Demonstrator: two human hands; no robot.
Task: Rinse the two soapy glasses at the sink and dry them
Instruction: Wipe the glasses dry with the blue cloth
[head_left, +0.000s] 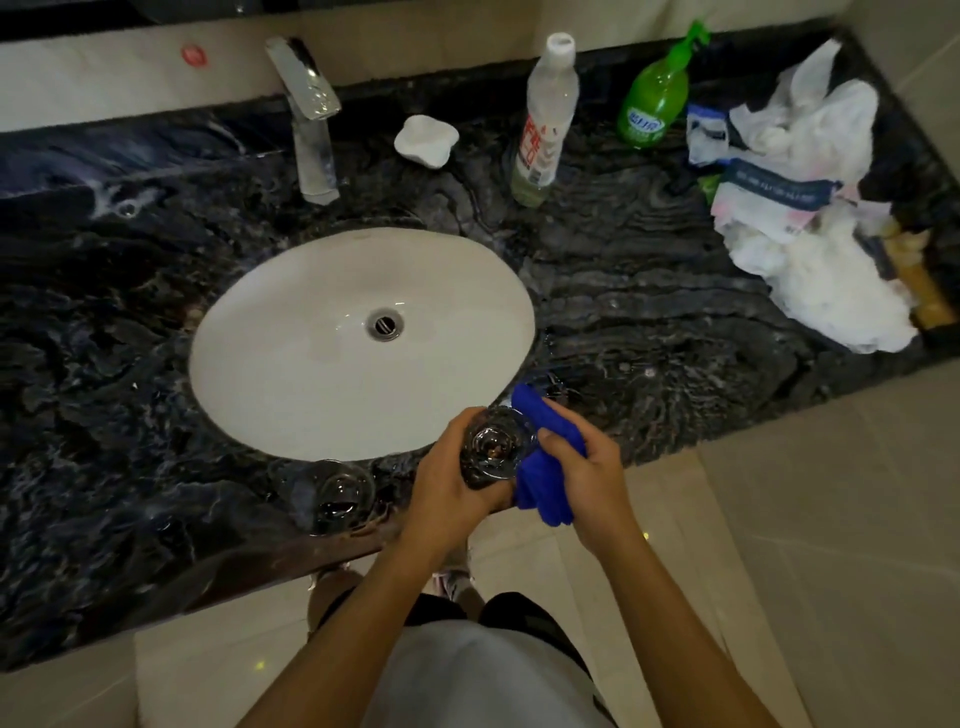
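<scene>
The clear drinking glass (492, 448), mouth upward, is gripped by the left hand (451, 483); the folded blue cloth (545, 467), clutched by the right hand (582, 480), is pressed against its right side.

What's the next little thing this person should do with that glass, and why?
Probably turn the glass in the left hand so the blue cloth, pressed to its side by the right hand, wipes all round; the second glass stands on the counter.

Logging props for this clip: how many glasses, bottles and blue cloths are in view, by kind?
Glasses: 2, held glass and standing glass
Bottles: 2, clear bottle and green spray bottle
Blue cloths: 1, blue cloth
Total: 5
</scene>
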